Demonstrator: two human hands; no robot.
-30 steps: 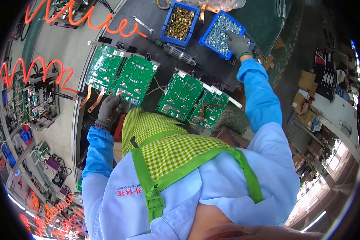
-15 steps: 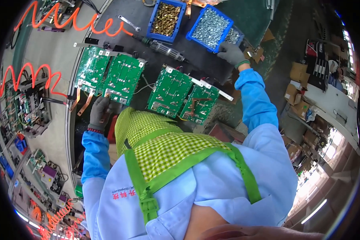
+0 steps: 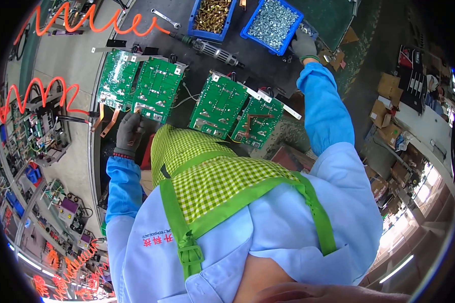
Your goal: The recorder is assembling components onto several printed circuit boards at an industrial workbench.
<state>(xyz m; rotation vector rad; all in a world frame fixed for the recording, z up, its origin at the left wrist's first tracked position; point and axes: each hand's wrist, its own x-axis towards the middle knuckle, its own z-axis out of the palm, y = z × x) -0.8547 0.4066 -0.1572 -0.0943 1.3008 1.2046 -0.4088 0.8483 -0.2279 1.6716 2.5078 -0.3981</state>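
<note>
My left hand (image 3: 130, 132), in a grey glove, is closed at the lower edge of the second green circuit board (image 3: 156, 88) from the left. A bit of copper shows at its fingertips; most of what it holds is hidden. Beside it, two bent copper strips (image 3: 110, 123) stick out from the leftmost board (image 3: 117, 78). My right hand (image 3: 304, 45), also gloved, reaches to the right side of a blue bin (image 3: 243, 34) full of small silvery fasteners (image 3: 272, 24). A smaller tray of similar parts (image 3: 309, 30) lies just beyond it. The right fingertips are hard to make out.
Two more green boards (image 3: 220, 106) (image 3: 258, 121) with metal bars lie to the right. Behind them are a power screwdriver (image 3: 215, 52) on an orange coiled hose (image 3: 111, 25), a wrench (image 3: 166, 18) and a blue bin of brass-coloured screws (image 3: 212, 17). Cardboard boxes (image 3: 384, 116) stand far right.
My right hand has moved farther away along the right side of the silvery-fastener bin, toward the smaller tray. My left hand stays at the board's edge. The whole view has shifted slightly.
</note>
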